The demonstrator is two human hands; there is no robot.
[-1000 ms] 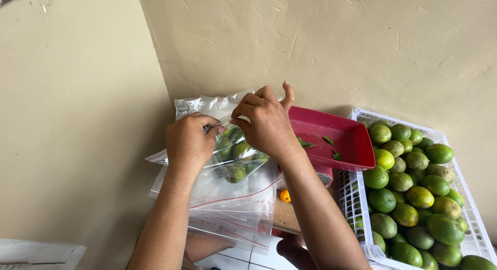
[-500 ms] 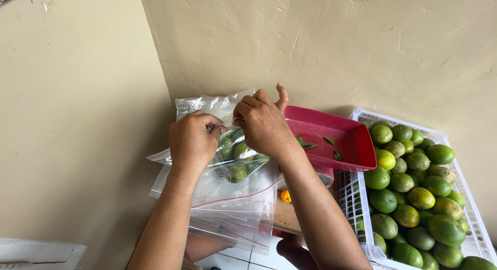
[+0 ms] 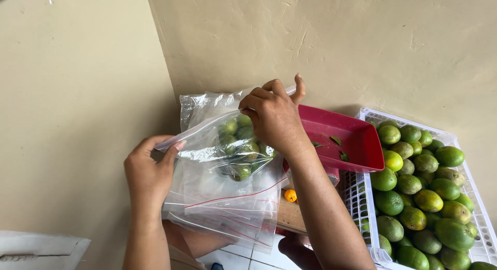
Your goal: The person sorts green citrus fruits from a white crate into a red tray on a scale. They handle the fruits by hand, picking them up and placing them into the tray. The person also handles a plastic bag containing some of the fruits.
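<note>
Clear plastic bag (image 3: 217, 156) of limes stretches between left hand (image 3: 147, 174) and right hand (image 3: 274, 117).

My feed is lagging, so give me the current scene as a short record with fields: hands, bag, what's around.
left hand: pinches the left end of the bag's top edge
right hand: grips the top edge at the right
bag: clear zip bag, held up, holding green limes
spare bags: stacked flat beneath
tray: red, a few leaves inside
crate: white, full of green limes, at right
small orange fruit: on a board below the tray
</note>
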